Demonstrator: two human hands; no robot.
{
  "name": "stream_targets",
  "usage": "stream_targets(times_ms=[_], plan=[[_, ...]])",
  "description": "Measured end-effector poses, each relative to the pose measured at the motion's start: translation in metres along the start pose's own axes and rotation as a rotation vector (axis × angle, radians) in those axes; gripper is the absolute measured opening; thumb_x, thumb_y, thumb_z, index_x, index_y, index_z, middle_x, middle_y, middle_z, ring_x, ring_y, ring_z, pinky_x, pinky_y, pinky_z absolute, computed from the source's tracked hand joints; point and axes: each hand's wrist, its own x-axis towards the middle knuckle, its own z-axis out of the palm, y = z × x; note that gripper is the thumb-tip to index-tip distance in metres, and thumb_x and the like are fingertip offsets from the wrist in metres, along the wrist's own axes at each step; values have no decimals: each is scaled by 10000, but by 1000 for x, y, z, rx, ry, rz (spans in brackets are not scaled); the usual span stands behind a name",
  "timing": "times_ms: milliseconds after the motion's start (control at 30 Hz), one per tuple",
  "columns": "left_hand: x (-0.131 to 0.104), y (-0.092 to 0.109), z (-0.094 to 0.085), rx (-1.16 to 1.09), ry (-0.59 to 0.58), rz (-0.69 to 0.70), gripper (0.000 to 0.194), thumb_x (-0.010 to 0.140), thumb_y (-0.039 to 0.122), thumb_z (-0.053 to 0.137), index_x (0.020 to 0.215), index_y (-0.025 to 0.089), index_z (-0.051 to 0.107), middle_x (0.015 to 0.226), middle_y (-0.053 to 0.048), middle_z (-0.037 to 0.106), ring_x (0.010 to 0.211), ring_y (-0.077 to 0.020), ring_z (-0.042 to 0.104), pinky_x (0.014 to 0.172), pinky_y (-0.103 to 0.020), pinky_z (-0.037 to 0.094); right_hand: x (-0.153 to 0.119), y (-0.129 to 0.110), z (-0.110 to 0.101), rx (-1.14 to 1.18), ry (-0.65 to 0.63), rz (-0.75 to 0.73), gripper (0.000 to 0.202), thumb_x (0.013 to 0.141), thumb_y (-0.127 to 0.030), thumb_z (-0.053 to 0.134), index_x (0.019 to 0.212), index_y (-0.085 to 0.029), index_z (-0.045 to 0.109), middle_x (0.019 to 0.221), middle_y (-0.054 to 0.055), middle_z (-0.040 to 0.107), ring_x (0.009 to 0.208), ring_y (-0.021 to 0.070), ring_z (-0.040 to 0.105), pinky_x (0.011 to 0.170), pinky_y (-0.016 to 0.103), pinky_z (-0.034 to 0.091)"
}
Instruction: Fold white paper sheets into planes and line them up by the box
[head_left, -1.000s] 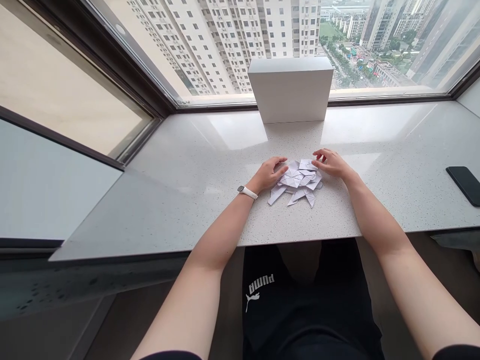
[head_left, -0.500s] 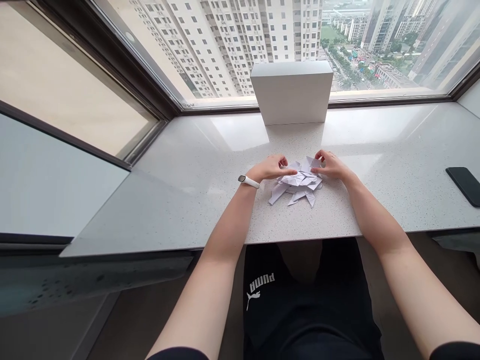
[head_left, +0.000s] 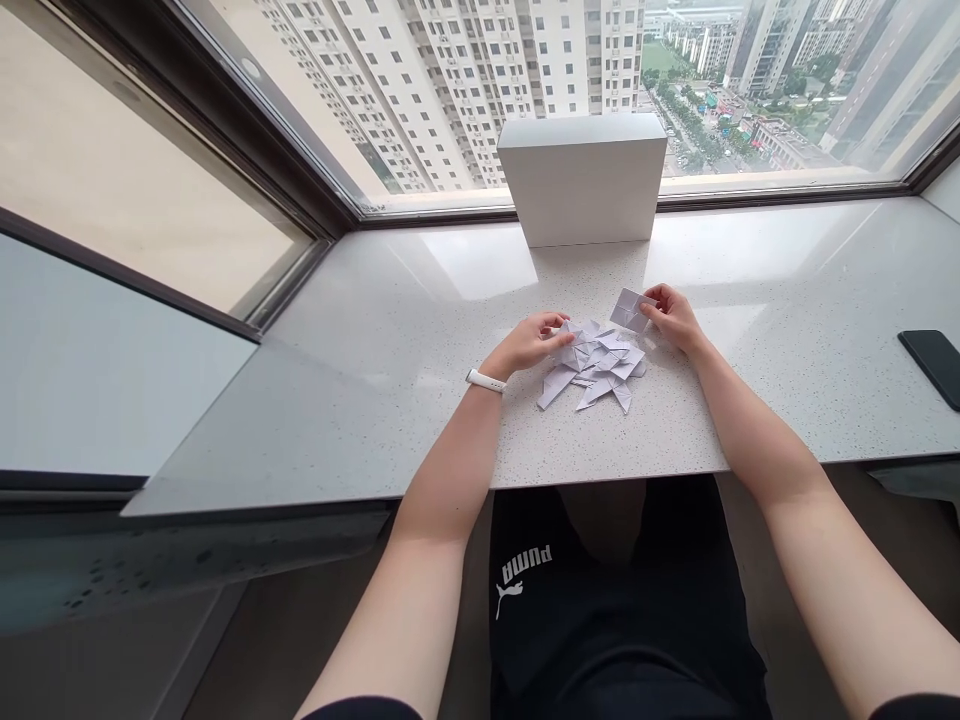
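Note:
A loose pile of white folded paper pieces (head_left: pixel 611 362) lies on the speckled white counter (head_left: pixel 375 400). My right hand (head_left: pixel 673 316) pinches one squarish folded paper piece (head_left: pixel 628 310) by its right edge, just beyond the pile. Its thumb lies on top and a crease pattern shows on the paper. At the pile's left side, my left hand (head_left: pixel 531 342) has thumb and fingers closed on the edge of another folded paper piece (head_left: pixel 580 334). Part of that piece is hidden by the thumb. A white band (head_left: pixel 486 381) circles my left wrist.
A plain white box (head_left: pixel 585 190) stands upright at the back of the counter, against the window. At the far right lies a black phone (head_left: pixel 932 366). The counter's front edge runs just before my lap, and a dark window frame (head_left: pixel 300 190) borders the left.
My right hand has drawn a folded paper piece off the pile, up and slightly right. My left hand has shifted a little left, and the paper near its thumb is now more exposed.

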Motion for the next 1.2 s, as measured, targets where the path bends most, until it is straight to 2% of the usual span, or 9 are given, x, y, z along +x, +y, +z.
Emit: stream_targets(times_ms=[133,267,400,533,633,833,1000,1100,1200], plan=[[5,-7,1,-241,140,4,674,927,914,955,1012,247,902,1104,-149,901,1022,-331,842,943,-460,701,2,6,-1,31,22,-3,368,956,-582,943,1090,-293,758,953,16,756,838,222,644,739,361,554],[13,-6,23,-459,345,-64,497,1026,727,953,974,243,855,922,-75,833,864,-241,781,801,-368,668,5,4,7,88,112,-80,468,961,-714,936,1101,-297,778,1043,41,806,911,236,702,802,390,604],[18,3,51,-602,313,-144,395,1081,581,930,1005,205,837,923,-57,818,835,-191,766,793,-308,649,2,-6,23,164,97,-180,576,961,-834,923,1161,-299,844,1090,62,851,948,251,745,856,425,651],[18,8,64,-610,250,-102,395,1092,564,925,996,188,851,892,-50,820,794,-183,739,734,-290,617,-8,-18,38,129,-12,-163,648,957,-874,917,1246,-296,867,1025,58,847,925,261,755,884,455,686],[17,10,64,-608,223,-68,434,1100,615,916,1020,191,863,943,-74,855,887,-237,820,814,-352,685,-16,-26,45,78,-23,-122,672,937,-855,935,1294,-299,810,1076,64,840,984,272,774,941,466,699],[15,13,61,-551,188,-10,440,1016,600,1010,1125,184,913,1113,-141,930,1127,-341,890,1027,-470,738,-23,-39,55,-39,27,-84,594,984,-845,890,1173,-310,714,1116,75,813,1016,282,764,962,463,675],[22,6,58,-565,332,-4,360,1017,519,1010,1134,190,923,1162,-143,948,1183,-344,892,1097,-491,734,-27,-49,52,-106,16,-133,632,1027,-894,818,1273,-322,714,1285,110,836,1102,311,781,996,489,680],[27,-1,53,-619,465,-33,335,1041,505,989,1159,200,920,1221,-144,947,1201,-330,896,1111,-491,734,-31,-52,39,-226,-144,-168,618,1031,-833,852,1324,-295,766,1338,142,835,1116,332,771,1010,518,676],[30,-7,49,-652,544,-71,336,1042,513,986,1147,203,912,1234,-140,945,1183,-313,901,1099,-478,739,-35,-52,26,-370,-347,-173,652,926,-721,995,1360,-264,827,1367,165,830,1122,358,769,1021,540,669]])
